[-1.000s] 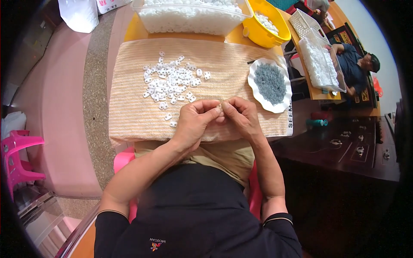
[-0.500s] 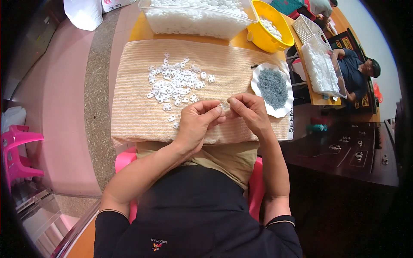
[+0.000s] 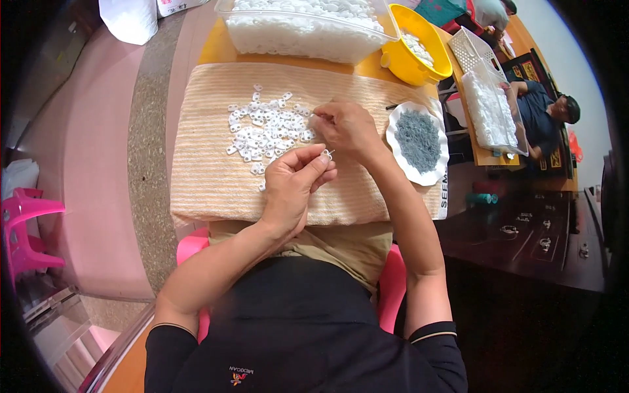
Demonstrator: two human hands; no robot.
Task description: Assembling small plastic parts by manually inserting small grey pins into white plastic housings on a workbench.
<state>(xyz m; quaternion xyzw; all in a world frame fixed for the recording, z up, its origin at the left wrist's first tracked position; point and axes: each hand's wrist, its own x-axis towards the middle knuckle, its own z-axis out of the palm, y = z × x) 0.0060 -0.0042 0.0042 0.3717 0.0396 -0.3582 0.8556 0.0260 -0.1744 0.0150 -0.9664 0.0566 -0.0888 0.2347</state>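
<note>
My left hand point(image 3: 291, 183) pinches a small white two-holed plastic piece point(image 3: 328, 154) between thumb and forefinger; a thin pin-like bit sticks up from it. Ahead of it, my right hand point(image 3: 347, 128) reaches to the right edge of a loose pile of similar white pieces point(image 3: 268, 131). Its thumb and fingers are closed together there, and whatever lies between the tips is too small to make out. The pile is spread over a striped beige towel point(image 3: 216, 190). Beyond my right wrist, a white wavy-rimmed plate point(image 3: 429, 178) holds a heap of thin grey bits point(image 3: 418, 139).
A clear bin point(image 3: 295, 46) full of white pieces stands at the towel's far edge, beside a yellow basin point(image 3: 419, 72). A small dark stick point(image 3: 392, 106) lies by the plate. At the right, a co-worker point(image 3: 540, 108) sits behind another filled bin point(image 3: 488, 114). A pink stool point(image 3: 33, 229) stands left.
My right hand has left the left hand and moved forward and left to the pile. The left hand stays nearly in place, with the white piece now showing at its fingertips.
</note>
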